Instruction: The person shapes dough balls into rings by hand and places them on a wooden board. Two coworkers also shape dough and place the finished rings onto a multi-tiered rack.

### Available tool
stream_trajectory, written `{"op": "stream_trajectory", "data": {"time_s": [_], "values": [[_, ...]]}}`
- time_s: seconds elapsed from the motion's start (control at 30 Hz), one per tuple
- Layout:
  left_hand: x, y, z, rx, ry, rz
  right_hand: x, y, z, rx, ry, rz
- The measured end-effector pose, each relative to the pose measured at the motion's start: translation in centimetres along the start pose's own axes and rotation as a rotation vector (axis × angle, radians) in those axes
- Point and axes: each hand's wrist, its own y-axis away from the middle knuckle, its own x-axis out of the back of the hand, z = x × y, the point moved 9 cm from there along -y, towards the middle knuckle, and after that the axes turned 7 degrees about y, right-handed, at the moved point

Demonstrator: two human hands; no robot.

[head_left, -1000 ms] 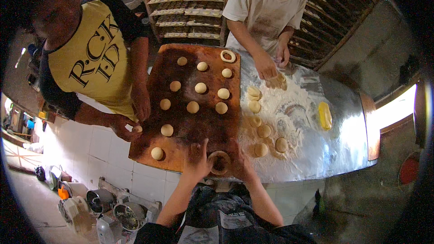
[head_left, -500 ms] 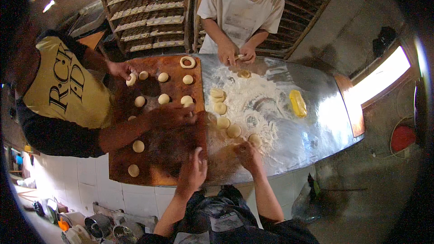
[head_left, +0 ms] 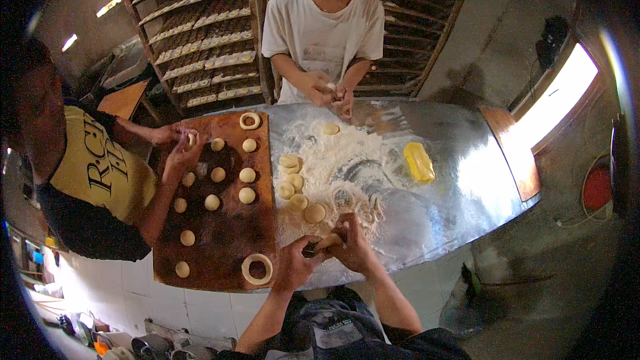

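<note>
Both my hands meet above the near edge of the metal table, holding a piece of dough (head_left: 327, 243) between them. My left hand (head_left: 295, 264) grips its left end with curled fingers. The other end is in my right hand (head_left: 354, 247), whose fingers partly hide it. Just beyond my hands, several flat round dough discs (head_left: 315, 213) lie in a bent row on the floured metal. A dough ring (head_left: 257, 269) lies on the brown board's near right corner, left of my left hand.
Several dough balls and another ring (head_left: 250, 121) sit on the brown board (head_left: 227, 240). A co-worker at left (head_left: 107, 173) and one across (head_left: 327, 47) each work dough. A yellow packet (head_left: 419, 163) lies right of the flour. Racks of dough pieces (head_left: 207, 47) stand behind.
My hands have come together, with a dough piece now between them. The ring shows where my left hand was. The left co-worker's reaching hand has drawn back; the view has shifted.
</note>
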Motion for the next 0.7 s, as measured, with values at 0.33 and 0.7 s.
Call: {"op": "stream_trajectory", "data": {"time_s": [0.33,0.7], "values": [[-2.3,-0.3,2.6,-0.281,-0.050,0.394,-0.2,0.3,3.3,-0.001,-0.903,-0.348],[-5.9,-1.1,1.7,-0.180,-0.223,0.410,1.2,-0.6,3.0,-0.119,-0.742,-0.332]]}}
